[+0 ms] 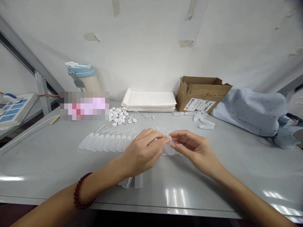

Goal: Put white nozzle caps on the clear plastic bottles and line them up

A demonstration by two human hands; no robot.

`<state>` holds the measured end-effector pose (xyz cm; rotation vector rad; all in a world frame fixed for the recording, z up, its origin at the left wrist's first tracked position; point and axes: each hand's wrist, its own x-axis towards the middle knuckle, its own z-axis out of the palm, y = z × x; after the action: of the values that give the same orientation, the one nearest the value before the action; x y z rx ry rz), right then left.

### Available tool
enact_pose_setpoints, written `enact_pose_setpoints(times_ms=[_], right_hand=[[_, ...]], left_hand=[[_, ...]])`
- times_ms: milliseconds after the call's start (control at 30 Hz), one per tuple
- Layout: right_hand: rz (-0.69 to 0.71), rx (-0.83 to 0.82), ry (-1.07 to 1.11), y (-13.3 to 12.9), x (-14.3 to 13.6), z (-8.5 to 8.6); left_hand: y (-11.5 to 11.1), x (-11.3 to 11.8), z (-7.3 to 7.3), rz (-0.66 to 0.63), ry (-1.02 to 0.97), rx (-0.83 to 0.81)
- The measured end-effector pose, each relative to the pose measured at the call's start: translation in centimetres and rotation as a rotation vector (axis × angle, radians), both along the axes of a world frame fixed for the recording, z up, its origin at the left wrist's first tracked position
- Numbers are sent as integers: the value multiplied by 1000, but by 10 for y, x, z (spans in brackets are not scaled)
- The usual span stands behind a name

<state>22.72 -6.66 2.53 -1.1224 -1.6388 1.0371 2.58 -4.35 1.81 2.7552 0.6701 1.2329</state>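
Holding a small translucent piece (pixel 169 138) mid-table in the left hand (pixel 145 149), with fingertips closed on it. Reaching its right side with the right hand (pixel 200 151), thumb and forefinger a little apart; cannot tell whether clamped. Cannot tell its pointing or long axis behind fingers. At left, seeing translucent tubes (pixel 104 143) slanting near-left to far-right, with cords at far ends.

You can't read any wording clearly: near the back edge of the bench (pixel 201 189), your cardboard box (pixel 181 92) bears a white label (pixel 200 105) with blurred print and barcodes, plus illegible handwriting (pixel 214 94); your bottle's lettering (pixel 81 90) is cut off.
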Motion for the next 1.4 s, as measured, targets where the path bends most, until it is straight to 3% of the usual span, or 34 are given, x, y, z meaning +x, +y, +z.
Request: enact_pose_setpoints(times_ms=[133, 433, 600, 933, 1167, 1400], right_hand=[[15, -139, 129, 1, 0, 3], [127, -315, 331, 4, 2, 3], [152, -402, 433, 4, 0, 7], [227, -504, 521, 3, -2, 3], [173, -416, 474, 3, -2, 3], [118, -467, 485, 5, -4, 0]], left_hand=[[-1, -1, 1, -15, 22, 16], [-4, 2, 13, -46, -169, -163], [-5, 1, 11, -94, -84, -199], [-5, 1, 11, -42, 5, -202], [-3, -2, 8, 14, 137, -36], [-4, -2, 9, 12, 222, 116]])
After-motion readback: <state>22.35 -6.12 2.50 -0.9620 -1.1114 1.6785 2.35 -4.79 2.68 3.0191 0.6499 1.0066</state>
